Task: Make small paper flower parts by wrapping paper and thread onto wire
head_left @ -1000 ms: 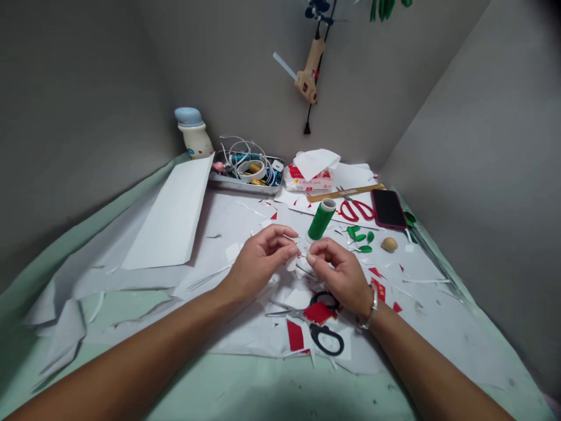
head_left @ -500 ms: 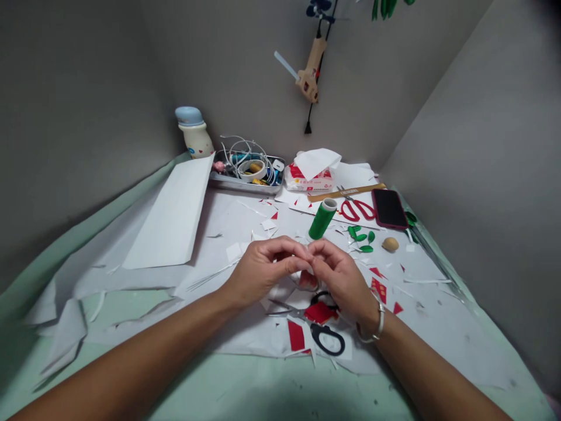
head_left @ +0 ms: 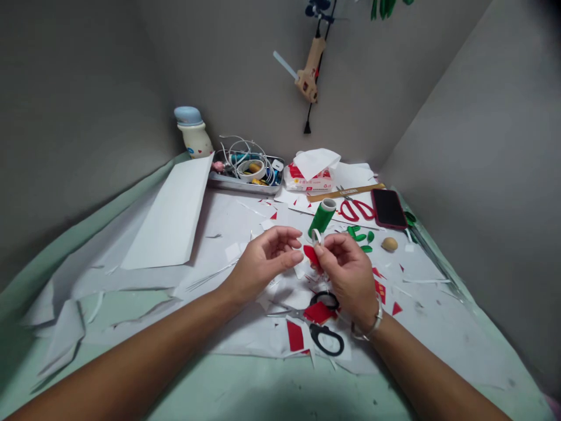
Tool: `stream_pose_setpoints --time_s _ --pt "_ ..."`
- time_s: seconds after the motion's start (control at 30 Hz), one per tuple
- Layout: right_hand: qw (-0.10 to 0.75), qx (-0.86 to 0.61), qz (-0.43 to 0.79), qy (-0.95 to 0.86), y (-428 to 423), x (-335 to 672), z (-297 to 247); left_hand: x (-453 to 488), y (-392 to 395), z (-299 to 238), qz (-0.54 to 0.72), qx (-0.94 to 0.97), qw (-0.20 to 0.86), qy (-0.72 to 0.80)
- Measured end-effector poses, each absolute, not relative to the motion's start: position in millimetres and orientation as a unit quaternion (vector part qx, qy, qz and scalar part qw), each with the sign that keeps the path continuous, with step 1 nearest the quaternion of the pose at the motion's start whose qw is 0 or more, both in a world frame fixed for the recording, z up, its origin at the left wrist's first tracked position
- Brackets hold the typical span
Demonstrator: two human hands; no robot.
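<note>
- Head view: right hand [head_left: 347,273] is closed in a pinch, thumb and forefinger gripping a small red paper piece [head_left: 311,255], held just above the paper-strewn table [head_left: 228,392]
- A small white loop [head_left: 316,235] shows at the right fingertips, above the red paper piece; how it is attached cannot be told
- Left hand [head_left: 262,261] is half open with fingers loosely curled and nothing held; its thumb tip lies just beside the red paper piece, contact not determinable
- Green thread spool [head_left: 322,218] stands upright just behind the hands
- Black-handled scissors [head_left: 325,334] lie on red scraps below the right wrist
- Red-handled scissors [head_left: 357,209], a ruler [head_left: 346,192] and a phone [head_left: 388,207] lie at the far right
- Metal tray [head_left: 239,183] of cables and tape sits at the back, with a tissue pack [head_left: 309,177] beside it
- Glue gun [head_left: 308,73] hangs on the wall
</note>
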State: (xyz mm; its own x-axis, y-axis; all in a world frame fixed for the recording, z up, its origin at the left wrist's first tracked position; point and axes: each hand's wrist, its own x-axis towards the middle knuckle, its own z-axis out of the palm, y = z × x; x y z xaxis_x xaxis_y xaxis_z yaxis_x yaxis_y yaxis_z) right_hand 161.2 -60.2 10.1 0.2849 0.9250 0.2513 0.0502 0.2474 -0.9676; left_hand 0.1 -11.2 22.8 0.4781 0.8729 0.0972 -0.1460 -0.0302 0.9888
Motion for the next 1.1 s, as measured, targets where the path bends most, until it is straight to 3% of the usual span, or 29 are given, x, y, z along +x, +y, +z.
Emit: stream_pose_setpoints --time_s 0.2,0.8,1.1 --pt "0.593 -0.546 0.21 -0.554 -60 160 0 2 -12 21 0.358 0.613 0.597 0.373" --pt "0.554 -0.537 0.16 -0.615 -61 165 1 1 -7 17 0.392 0.618 0.55 0.404" --pt "0.507 -0.538 0.169 -0.652 -63 157 2 1 -12 21 0.442 0.671 0.422 0.42"
